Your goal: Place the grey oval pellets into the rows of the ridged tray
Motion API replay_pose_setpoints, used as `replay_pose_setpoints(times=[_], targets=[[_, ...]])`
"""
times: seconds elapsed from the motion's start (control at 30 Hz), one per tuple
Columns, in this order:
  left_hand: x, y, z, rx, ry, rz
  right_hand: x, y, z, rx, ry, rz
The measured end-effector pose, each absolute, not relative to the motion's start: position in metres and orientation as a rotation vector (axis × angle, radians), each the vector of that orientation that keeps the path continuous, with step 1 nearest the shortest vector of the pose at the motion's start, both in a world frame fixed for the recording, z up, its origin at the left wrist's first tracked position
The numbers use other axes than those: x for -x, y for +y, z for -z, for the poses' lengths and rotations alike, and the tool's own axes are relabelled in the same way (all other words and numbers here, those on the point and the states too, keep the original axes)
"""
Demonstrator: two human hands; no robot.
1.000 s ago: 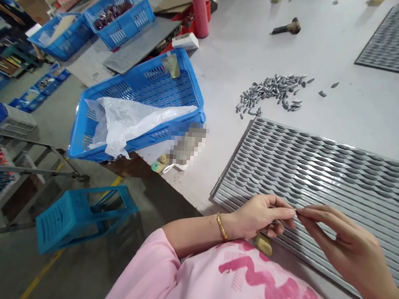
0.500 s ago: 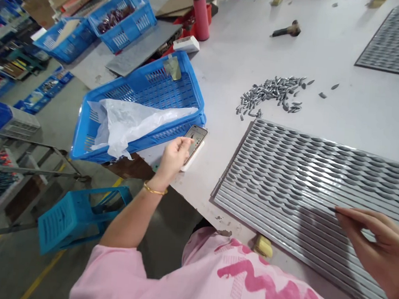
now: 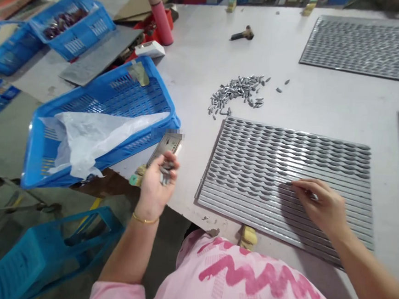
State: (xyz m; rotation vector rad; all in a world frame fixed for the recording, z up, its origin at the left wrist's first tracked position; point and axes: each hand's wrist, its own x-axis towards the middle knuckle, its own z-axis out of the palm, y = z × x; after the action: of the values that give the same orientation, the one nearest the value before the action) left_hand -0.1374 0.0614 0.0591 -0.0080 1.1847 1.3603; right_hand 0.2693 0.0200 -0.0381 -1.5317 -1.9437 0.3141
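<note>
My left hand is turned palm up, its fingers curled around several small grey pointed metal pieces. Just beyond those fingers a phone lies at the table's edge. My right hand is closed in a pinch, fingertips at the grooved grey tray; what the pinch holds is hidden. Rows of the same leaf-shaped pieces fill the tray's far and left parts, while the near grooves are bare. A loose pile of pieces lies behind the tray.
To the left stands a blue basket with a white plastic bag inside. Further back are a pink bottle, a dark-handled tool and a second filled tray. A blue stool stands on the floor.
My left hand has come away from the phone and turned palm up, showing the pieces in it. My right hand stays pinched at the tray. The view has swung to the right.
</note>
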Motion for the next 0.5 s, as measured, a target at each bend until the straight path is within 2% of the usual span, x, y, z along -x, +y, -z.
replay_pose_setpoints(times=[0.07, 0.13, 0.5], targets=[[0.113, 0.046, -0.049, 0.093, 1.181, -1.079, -0.266, 0.023, 0.039, 1.523, -1.957, -0.31], [0.094, 0.033, -0.039, 0.111, 1.113, -0.983, -0.261, 0.027, 0.041, 1.514, -1.957, -0.301], [0.064, 0.009, -0.02, -0.046, 1.194, -0.938, -0.261, 0.037, 0.057, 1.467, -2.143, -0.053]])
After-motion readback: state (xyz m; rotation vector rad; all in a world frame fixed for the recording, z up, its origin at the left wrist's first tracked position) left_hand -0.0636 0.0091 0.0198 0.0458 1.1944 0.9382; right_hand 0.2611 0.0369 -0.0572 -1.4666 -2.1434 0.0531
